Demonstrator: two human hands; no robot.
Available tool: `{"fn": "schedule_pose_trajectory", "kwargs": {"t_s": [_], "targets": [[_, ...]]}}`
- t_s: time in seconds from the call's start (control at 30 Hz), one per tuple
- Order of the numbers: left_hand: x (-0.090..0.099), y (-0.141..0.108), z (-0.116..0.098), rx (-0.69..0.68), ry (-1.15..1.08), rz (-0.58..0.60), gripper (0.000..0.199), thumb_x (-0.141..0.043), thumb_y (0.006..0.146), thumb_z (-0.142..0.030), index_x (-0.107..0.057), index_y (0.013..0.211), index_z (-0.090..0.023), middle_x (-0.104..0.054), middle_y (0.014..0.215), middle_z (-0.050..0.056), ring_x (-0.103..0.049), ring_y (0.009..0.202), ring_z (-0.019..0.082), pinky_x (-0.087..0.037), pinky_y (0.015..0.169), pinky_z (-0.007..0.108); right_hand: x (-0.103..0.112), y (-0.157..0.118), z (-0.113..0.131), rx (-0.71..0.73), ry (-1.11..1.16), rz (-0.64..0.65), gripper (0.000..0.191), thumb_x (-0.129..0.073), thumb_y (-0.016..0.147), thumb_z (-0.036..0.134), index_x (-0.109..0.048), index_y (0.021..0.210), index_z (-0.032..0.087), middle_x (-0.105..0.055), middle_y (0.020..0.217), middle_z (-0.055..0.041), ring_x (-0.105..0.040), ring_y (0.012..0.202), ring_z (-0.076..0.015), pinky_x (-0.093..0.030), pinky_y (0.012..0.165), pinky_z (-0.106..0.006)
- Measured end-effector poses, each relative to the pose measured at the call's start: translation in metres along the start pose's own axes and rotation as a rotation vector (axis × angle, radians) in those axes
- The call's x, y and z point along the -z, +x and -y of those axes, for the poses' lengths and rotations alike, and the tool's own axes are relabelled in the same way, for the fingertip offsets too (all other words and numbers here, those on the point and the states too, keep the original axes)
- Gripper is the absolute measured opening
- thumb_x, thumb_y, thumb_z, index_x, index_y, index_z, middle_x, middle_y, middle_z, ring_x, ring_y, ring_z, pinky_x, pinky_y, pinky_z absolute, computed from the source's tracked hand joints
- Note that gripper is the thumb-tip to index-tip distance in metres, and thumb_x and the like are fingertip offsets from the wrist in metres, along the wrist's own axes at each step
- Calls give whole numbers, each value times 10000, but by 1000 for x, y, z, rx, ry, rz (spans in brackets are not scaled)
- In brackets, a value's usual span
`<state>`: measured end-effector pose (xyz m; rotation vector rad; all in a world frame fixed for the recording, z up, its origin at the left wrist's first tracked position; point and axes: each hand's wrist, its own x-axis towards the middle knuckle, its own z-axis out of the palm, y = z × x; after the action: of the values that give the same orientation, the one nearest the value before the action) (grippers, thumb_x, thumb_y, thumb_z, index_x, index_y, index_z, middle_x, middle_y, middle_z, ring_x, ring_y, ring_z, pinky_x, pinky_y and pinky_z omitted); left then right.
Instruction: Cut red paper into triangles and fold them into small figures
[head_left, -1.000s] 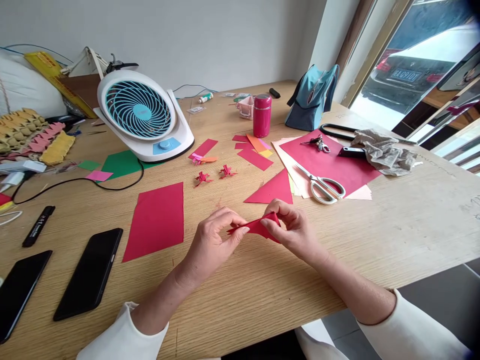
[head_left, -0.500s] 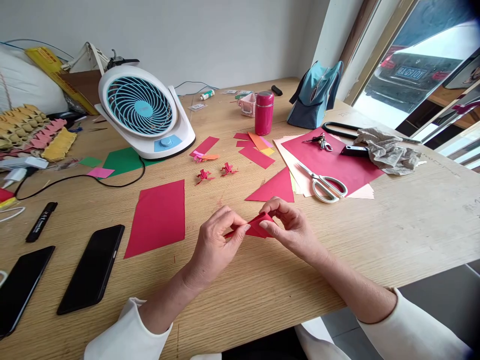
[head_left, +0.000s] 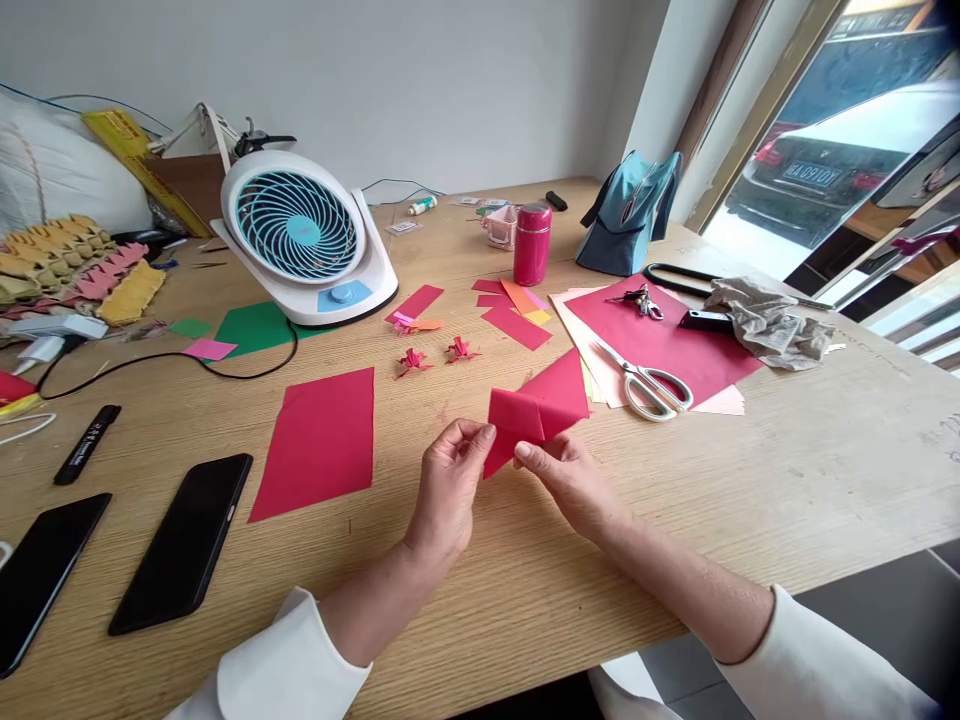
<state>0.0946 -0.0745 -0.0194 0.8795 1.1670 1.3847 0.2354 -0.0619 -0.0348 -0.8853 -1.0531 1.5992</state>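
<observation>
Counting off my feed: one folded red paper (head_left: 515, 412), up between both hands over the near part of the tabletop (head_left: 480, 600), overlapping one red triangle (head_left: 564, 380) in my view. My left grip (head_left: 446, 490) has thumb and fingers pinching its left edge; my right grip (head_left: 577, 480) pinches it low on the right. Can't tell if it touches the wood. Beyond that I get two little red figures (head_left: 412, 361), one big red sheet (head_left: 315, 445) off left, two phones (head_left: 184, 545), one marker (head_left: 88, 445), one fan (head_left: 304, 235), one flask (head_left: 532, 245), and one pair of scissors (head_left: 631, 367) on the paper stack (head_left: 697, 350).
</observation>
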Motion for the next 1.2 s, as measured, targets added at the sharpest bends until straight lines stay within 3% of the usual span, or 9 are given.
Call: {"fn": "schedule_pose_trajectory", "kwargs": {"t_s": [0.1, 0.2, 0.3, 0.43, 0.57, 0.8, 1.0, 1.2], "targets": [[-12, -1, 5, -38, -32, 52, 252, -734, 800, -384, -611, 759, -168, -591, 706, -25, -518, 674, 98, -420, 646, 210, -1, -1, -1, -37, 78, -45, 315, -801, 727, 474, -718, 857, 198, -641, 726, -16, -580, 729, -173, -479, 754, -329], [-19, 1, 10, -76, -28, 82, 210, -710, 836, -349, -602, 803, -171, -612, 755, -18, -548, 716, 103, -441, 671, 212, -1, 0, -1, -22, 147, -91, 332, -798, 731, 481, -726, 896, 202, -682, 809, -28, -590, 752, -171, -487, 745, -320], [-22, 3, 16, -110, 32, 118, 196, -679, 869, -328, -568, 815, -176, -601, 770, -20, -549, 729, 102, -449, 685, 213, -2, 0, 0, -22, 191, -126, 295, -813, 734, 432, -732, 896, 200, -707, 852, -23, -605, 758, -152, -490, 733, -281], [-21, 2, 18, -152, 95, 148, 216, -648, 894, -316, -522, 784, -179, -539, 726, -37, -505, 668, 85, -432, 642, 198, -1, 1, 2, -80, 308, -110, 228, -834, 726, 370, -729, 804, 183, -694, 760, 3, -591, 677, -112, -487, 660, -231], [-17, 1, 7, -181, 154, 204, 192, -588, 933, -321, -542, 816, -176, -556, 755, -19, -537, 706, 97, -457, 675, 204, 6, 3, 3, -156, 400, -29, 225, -830, 736, 366, -713, 717, 174, -671, 689, 10, -566, 607, -90, -470, 594, -208], [-7, 9, -13, -270, 260, 215, 157, -570, 936, -271, -597, 1081, -218, -631, 962, 17, -609, 889, 133, -485, 783, 230, 13, 7, 0, -304, 427, 68, 275, -864, 690, 372, -690, 689, 159, -611, 624, 15, -517, 572, -83, -430, 553, -202], [-3, 16, -20, -309, 348, 199, 129, -548, 893, -170, -646, 973, -198, -659, 906, 23, -618, 854, 144, -483, 775, 248, 10, 4, 1, -344, 388, 88, 300, -887, 651, 371, -685, 653, 150, -579, 577, 20, -489, 554, -82, -430, 552, -205], [-2, 21, -27, -257, 403, 171, 101, -568, 832, -177, -663, 867, -167, -667, 796, 21, -598, 732, 136, -470, 686, 244, 5, 3, 5, -324, 328, 84, 308, -889, 644, 394, -701, 686, 154, -615, 588, 16, -528, 546, -89, -421, 508, -199]]}}
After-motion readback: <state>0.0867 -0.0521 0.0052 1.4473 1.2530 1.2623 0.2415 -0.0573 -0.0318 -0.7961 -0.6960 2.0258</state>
